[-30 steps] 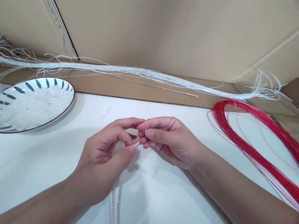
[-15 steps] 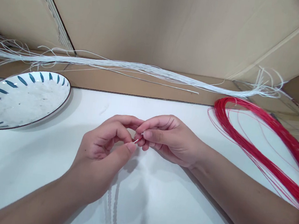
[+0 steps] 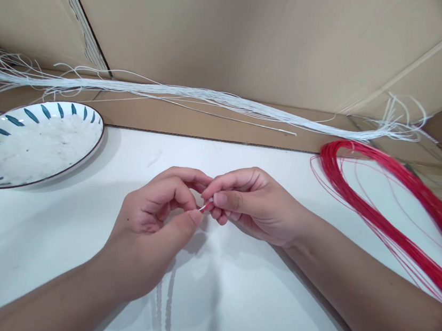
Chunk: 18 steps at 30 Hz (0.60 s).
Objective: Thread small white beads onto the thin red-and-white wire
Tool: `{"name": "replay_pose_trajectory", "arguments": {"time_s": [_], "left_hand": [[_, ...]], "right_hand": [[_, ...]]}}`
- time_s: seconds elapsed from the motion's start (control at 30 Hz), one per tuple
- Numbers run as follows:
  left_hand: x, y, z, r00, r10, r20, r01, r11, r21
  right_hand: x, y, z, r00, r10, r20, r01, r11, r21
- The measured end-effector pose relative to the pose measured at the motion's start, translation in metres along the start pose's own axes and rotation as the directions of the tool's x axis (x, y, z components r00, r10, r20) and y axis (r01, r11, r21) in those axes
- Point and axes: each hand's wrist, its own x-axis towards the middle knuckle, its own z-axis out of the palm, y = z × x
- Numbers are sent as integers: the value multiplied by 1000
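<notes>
Near the middle of the table my left hand (image 3: 157, 222) pinches a thin white cord (image 3: 202, 208) between thumb and forefinger. A bit of red shows beside the cord at the fingertips. My right hand (image 3: 254, 204) is closed too, its thumb and forefinger pinching the cord's other side, where a tiny pale bead-like piece (image 3: 211, 201) shows. The fingertips of both hands almost touch. Below my left hand hang two pale, bumpy strands (image 3: 169, 309) that look beaded; their upper part is hidden behind the hand.
At the left stands a white oval plate (image 3: 98, 118) with dark green strokes, holding small whitish pieces. A long bundle of white cords (image 3: 213, 97) lies along the cardboard (image 3: 194, 124) at the back. A coil of red cord (image 3: 362, 199) rests on the white table (image 3: 267, 311) at right.
The scene has shifted slightly in the picture. My hands keep the same pinching pose; the tiny piece at my right fingertips is now more covered by them.
</notes>
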Motion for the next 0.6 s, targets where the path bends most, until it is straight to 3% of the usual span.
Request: {"name": "replay_pose_trajectory", "arguments": {"time_s": [0.6], "left_hand": [[1, 1, 2, 1000, -11, -14, 11, 1000, 12]], "right_hand": [[1, 2, 0, 999, -42, 33, 42, 999, 7]]}}
